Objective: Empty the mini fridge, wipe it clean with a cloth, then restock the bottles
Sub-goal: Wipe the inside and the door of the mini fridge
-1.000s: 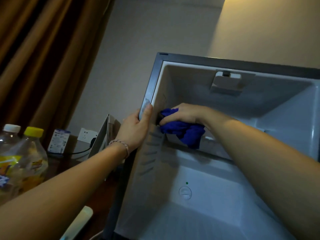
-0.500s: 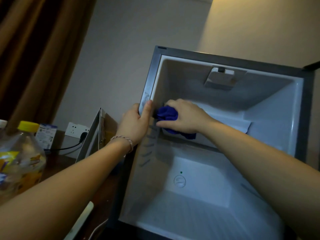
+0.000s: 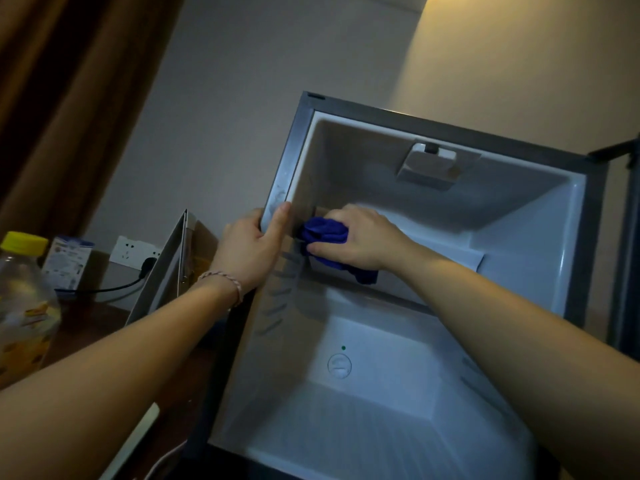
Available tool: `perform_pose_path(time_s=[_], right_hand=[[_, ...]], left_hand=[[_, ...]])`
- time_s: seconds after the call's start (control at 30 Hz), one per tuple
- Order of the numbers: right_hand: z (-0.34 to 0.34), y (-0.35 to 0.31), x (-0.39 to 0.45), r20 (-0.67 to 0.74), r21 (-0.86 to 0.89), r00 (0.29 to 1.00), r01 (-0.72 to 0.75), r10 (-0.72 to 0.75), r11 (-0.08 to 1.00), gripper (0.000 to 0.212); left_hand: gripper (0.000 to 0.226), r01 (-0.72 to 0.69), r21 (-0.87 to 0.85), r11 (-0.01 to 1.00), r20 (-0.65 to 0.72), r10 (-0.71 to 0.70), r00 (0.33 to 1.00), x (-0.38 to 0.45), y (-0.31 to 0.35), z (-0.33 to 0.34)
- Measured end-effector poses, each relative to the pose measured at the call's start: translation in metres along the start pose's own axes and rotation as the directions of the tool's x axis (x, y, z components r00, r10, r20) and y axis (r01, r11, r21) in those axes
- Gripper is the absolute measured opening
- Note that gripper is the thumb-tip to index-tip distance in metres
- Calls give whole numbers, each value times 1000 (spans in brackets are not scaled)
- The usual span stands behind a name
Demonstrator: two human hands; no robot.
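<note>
The mini fridge [image 3: 446, 129] stands open with its white inside bare of bottles. My left hand [image 3: 247, 249] grips the fridge's left front edge, thumb on the frame. Inside, my right hand [image 3: 360, 237] holds a bunched blue cloth [image 3: 323, 230] against the upper left inner wall, by the shelf ledge. Part of the cloth hangs below my palm. A clear bottle with a yellow cap [image 3: 24, 299] stands at the far left on the table.
A dark wooden table [image 3: 90, 323] lies left of the fridge. On it lean a grey flat panel [image 3: 162, 271] and a small white box [image 3: 67, 261]. A wall socket [image 3: 133, 252] holds a black plug. The fridge door [image 3: 628, 254] hangs open at the right edge.
My right hand has slid the blue cloth to the left and slightly up along the inner wall, closer to my left thumb. The left hand keeps its hold on the frame.
</note>
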State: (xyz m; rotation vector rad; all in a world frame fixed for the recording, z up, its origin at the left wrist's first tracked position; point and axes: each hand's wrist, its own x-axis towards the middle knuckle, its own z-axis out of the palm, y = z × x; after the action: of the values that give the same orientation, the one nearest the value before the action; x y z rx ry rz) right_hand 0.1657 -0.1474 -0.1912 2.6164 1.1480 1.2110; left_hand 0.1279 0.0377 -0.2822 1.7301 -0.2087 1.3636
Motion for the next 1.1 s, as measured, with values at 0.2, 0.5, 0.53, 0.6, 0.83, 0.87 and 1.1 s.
perform_pose_path(time_s=[0.2,0.5,0.53,0.6,0.83,0.87,1.1], right_hand=[[-2,18,-16,-37,121,999,14,-9,993,44],[-47,68,-71,24,187,966,-257,257,948,40],[-52,75,-77,34,180,955,-296,295,938,39],[-57,85,-84,45,161,936,-351,348,922,38],[-38,62,-75,0,377,960,-261,282,889,40],[-33,56,-68,-29,400,965,-226,259,888,40],[-10,9,-12,-81,512,981,-111,177,852,34]], left_hand=[[51,-71,52,996,-28,73,997,-2,3,-2],[54,-63,64,996,-42,66,997,-3,2,0],[54,-66,75,995,-54,70,996,-3,4,0],[55,-59,81,995,-70,65,995,-4,4,0],[57,-8,33,999,-80,11,997,-4,1,6],[59,-12,40,999,-75,15,997,-3,-1,6],[54,-14,61,998,-95,20,995,-2,2,7]])
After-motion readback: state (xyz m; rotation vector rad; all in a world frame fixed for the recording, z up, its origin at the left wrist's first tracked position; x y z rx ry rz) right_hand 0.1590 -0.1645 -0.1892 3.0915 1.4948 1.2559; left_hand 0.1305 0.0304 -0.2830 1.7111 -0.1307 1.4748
